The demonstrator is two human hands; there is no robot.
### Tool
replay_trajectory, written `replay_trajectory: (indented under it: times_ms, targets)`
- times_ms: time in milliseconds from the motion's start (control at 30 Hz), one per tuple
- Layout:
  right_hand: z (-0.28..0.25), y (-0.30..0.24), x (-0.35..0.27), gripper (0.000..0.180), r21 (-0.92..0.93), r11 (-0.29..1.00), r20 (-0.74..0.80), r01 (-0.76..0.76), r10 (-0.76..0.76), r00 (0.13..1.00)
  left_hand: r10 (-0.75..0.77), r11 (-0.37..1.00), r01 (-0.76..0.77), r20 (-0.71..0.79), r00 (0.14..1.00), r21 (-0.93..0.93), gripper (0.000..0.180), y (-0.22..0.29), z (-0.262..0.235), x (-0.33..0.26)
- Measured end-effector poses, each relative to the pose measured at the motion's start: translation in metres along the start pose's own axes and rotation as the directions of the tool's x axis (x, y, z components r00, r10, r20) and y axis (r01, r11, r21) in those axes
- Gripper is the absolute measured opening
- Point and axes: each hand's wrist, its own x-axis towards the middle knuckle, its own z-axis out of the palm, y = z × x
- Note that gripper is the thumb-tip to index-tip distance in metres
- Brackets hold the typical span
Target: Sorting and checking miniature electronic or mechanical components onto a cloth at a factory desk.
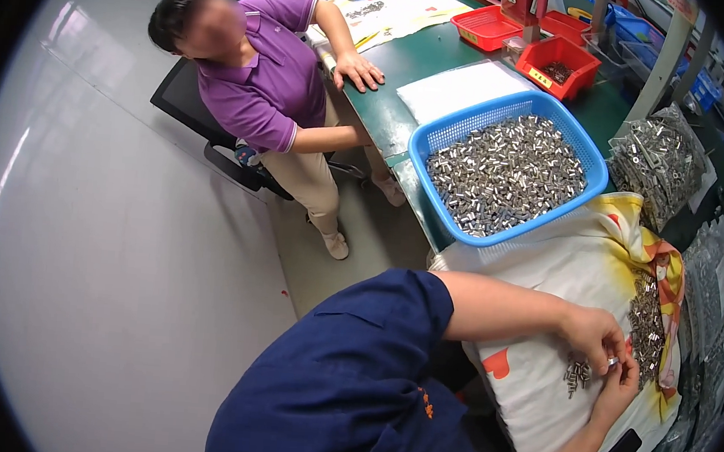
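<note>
My left hand (596,334) is closed in a pinch over the cloth, its fingertips meeting those of my right hand (617,389). Between them shows a small shiny metal cylinder (613,361), partly covered by the fingers of both hands. Beside my left hand lies a small cluster of metal cylinders (576,375) on the white patterned cloth (526,409). Just past the hands, a longer heap of metal cylinders (647,321) runs along the bunched edge of the cloth.
A blue plastic basket (432,199) full of metal cylinders stands beyond the cloth. Bags of metal parts (660,160) and red bins (559,66) are on the green table (383,117). A seated person in purple (268,66) rests a hand on the table edge.
</note>
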Motion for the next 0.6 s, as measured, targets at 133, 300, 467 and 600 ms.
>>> replay_trajectory:
  times_ms: [133,300,467,600]
  targets:
    - [-0.019,-0.013,-0.007,0.011,-0.037,0.999,-0.123,-0.007,0.002,0.992,0.101,0.982,-0.097,-0.02,0.995,0.161,0.037,0.0,0.007,0.018]
    - [0.016,-0.029,-0.002,0.01,0.149,0.986,0.027,0.07,-0.075,0.997,-0.024,0.982,0.06,-0.193,0.981,0.181,0.036,0.016,-0.011,-0.009]
    - [0.009,-0.036,-0.007,0.01,-0.053,0.984,-0.074,0.17,-0.173,0.982,-0.129,0.983,0.112,-0.111,0.985,-0.145,0.037,0.012,-0.001,0.006]
    - [0.008,-0.043,-0.011,0.01,-0.17,0.962,-0.089,0.212,-0.23,0.969,-0.164,0.984,0.153,-0.131,0.978,-0.095,0.037,0.01,0.004,0.007]
